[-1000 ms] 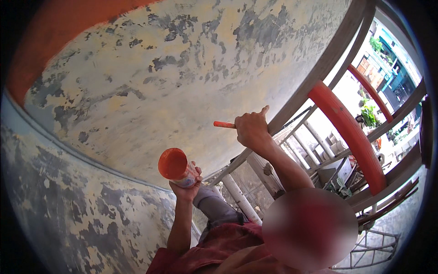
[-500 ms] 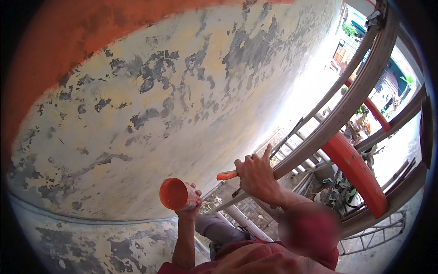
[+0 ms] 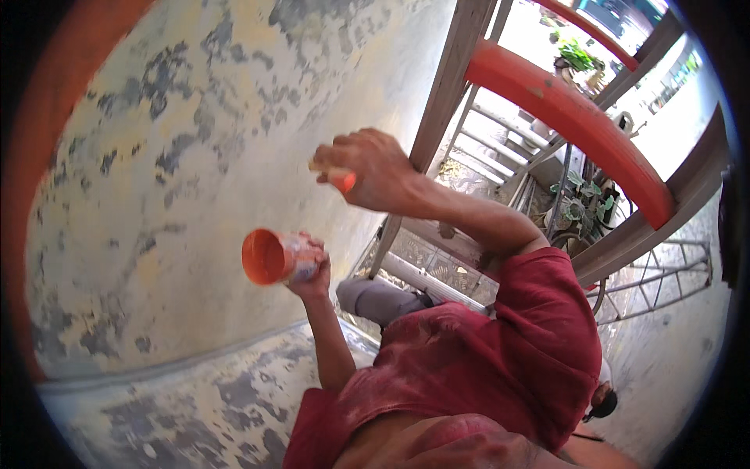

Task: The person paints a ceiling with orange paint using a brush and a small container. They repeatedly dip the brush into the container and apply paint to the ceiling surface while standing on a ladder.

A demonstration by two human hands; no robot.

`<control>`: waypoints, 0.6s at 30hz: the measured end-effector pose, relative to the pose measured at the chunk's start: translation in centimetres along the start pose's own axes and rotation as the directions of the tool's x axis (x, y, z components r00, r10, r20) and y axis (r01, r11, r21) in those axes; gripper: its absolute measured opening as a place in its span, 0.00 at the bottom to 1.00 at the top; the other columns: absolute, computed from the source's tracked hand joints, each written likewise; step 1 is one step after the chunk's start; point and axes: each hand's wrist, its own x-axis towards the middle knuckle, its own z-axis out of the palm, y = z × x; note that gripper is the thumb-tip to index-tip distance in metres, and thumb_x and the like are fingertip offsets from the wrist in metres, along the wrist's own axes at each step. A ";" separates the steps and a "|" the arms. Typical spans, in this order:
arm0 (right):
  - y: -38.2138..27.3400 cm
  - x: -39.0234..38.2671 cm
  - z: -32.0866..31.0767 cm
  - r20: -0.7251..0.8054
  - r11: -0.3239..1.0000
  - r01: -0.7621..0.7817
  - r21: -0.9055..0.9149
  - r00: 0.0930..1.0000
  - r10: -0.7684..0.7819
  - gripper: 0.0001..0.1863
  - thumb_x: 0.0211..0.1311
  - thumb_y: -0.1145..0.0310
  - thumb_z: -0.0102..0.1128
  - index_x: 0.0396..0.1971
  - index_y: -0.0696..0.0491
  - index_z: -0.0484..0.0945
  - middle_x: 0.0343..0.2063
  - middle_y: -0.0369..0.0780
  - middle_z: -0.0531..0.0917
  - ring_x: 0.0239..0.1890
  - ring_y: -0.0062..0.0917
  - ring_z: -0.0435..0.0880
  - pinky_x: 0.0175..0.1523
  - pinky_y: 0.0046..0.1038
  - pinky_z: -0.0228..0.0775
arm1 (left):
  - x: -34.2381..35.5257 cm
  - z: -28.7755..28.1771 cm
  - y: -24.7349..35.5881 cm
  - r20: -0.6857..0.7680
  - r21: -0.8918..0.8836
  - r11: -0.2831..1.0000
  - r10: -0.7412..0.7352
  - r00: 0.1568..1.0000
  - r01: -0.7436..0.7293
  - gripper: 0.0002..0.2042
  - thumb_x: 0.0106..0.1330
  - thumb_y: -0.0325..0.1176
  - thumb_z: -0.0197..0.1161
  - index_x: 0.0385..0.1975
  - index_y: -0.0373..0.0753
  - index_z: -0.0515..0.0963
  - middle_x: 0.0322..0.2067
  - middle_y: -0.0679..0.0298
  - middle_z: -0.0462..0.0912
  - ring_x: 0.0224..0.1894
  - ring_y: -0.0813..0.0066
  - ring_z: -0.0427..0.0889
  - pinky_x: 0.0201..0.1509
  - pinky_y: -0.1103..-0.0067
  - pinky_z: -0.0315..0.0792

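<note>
The cup (image 3: 264, 256), orange inside, lies between 7 and 8 o'clock from the right hand (image 3: 375, 170), near but apart from its fingers, its mouth turned toward 9 o'clock and its long axis running roughly from 9 to 3. The left hand (image 3: 311, 273) is the nearer one, its fingers wrapped around the cup's outer side, toward 3 o'clock of the mouth. The right hand's fingers are curled around an orange-ended handle (image 3: 344, 182), whose long axis looks foreshortened, so its full length cannot be told. Behind both hands spreads a flaking cream-and-grey wall (image 3: 258, 164), with an orange-painted band (image 3: 70, 78) along the view's edge from 8 to 10 o'clock. Toward 1 o'clock stands a wooden frame (image 3: 451, 86), a red bar (image 3: 578, 121) toward 2, and leafy plants (image 3: 582, 207) near 3 o'clock
</note>
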 end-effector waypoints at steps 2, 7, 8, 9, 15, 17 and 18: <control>-0.5 0.2 -0.3 -0.242 0.971 0.226 0.078 0.949 -0.202 0.07 0.56 0.70 0.60 0.36 0.50 0.81 0.27 0.44 0.81 0.32 0.37 0.83 0.37 0.34 0.74 | 0.2 -0.5 -1.0 0.031 0.021 1.000 -0.017 0.999 0.017 0.28 0.54 0.48 0.67 0.53 0.40 0.72 0.51 0.53 0.73 0.51 0.53 0.73 0.41 0.65 0.75; -0.9 0.8 -1.0 -0.192 0.618 0.031 0.786 0.962 0.195 0.10 0.63 0.69 0.63 0.41 0.56 0.79 0.36 0.34 0.83 0.35 0.16 0.80 0.38 0.21 0.72 | -0.3 0.7 -2.7 0.024 0.140 0.986 0.086 0.996 -0.089 0.29 0.54 0.51 0.62 0.55 0.45 0.71 0.53 0.52 0.73 0.52 0.53 0.72 0.41 0.66 0.74; -0.6 1.1 -1.6 -0.231 0.659 0.040 0.751 0.951 0.205 0.10 0.64 0.68 0.63 0.40 0.56 0.79 0.34 0.32 0.83 0.33 0.14 0.78 0.35 0.19 0.70 | -0.4 1.4 -3.3 -0.019 0.173 0.980 0.104 0.994 -0.099 0.29 0.56 0.52 0.59 0.56 0.46 0.71 0.52 0.52 0.74 0.52 0.53 0.72 0.41 0.66 0.74; -0.9 1.1 -2.4 -0.209 0.655 -0.006 0.756 0.946 0.250 0.11 0.62 0.67 0.65 0.40 0.57 0.79 0.33 0.35 0.84 0.35 0.15 0.81 0.36 0.19 0.72 | -0.6 1.6 -3.7 -0.005 0.185 0.977 0.106 0.994 -0.103 0.29 0.57 0.53 0.56 0.57 0.46 0.70 0.52 0.52 0.74 0.53 0.52 0.72 0.41 0.66 0.74; -2.8 1.4 -3.9 0.090 0.557 -0.186 0.809 0.977 0.195 0.14 0.58 0.62 0.67 0.36 0.56 0.80 0.24 0.35 0.81 0.27 0.15 0.80 0.31 0.19 0.71 | -1.0 2.8 -5.0 -0.103 0.326 0.934 0.188 0.977 -0.146 0.29 0.65 0.61 0.44 0.57 0.48 0.71 0.50 0.58 0.79 0.45 0.55 0.80 0.34 0.63 0.74; -4.2 1.5 -3.3 0.102 0.624 -0.109 0.774 0.994 0.048 0.14 0.58 0.60 0.67 0.34 0.55 0.79 0.24 0.33 0.81 0.27 0.14 0.77 0.30 0.17 0.66 | -1.0 2.5 -5.2 -0.099 0.330 0.932 0.194 0.976 -0.152 0.28 0.66 0.60 0.45 0.57 0.49 0.71 0.50 0.58 0.79 0.45 0.56 0.80 0.34 0.63 0.75; -4.7 1.5 -3.0 0.108 0.651 -0.067 0.756 0.994 -0.023 0.14 0.59 0.59 0.67 0.34 0.55 0.78 0.24 0.33 0.80 0.26 0.13 0.76 0.29 0.17 0.64 | -1.1 2.4 -5.4 -0.098 0.333 0.931 0.195 0.976 -0.152 0.28 0.66 0.60 0.45 0.57 0.49 0.71 0.50 0.58 0.79 0.45 0.56 0.80 0.34 0.62 0.75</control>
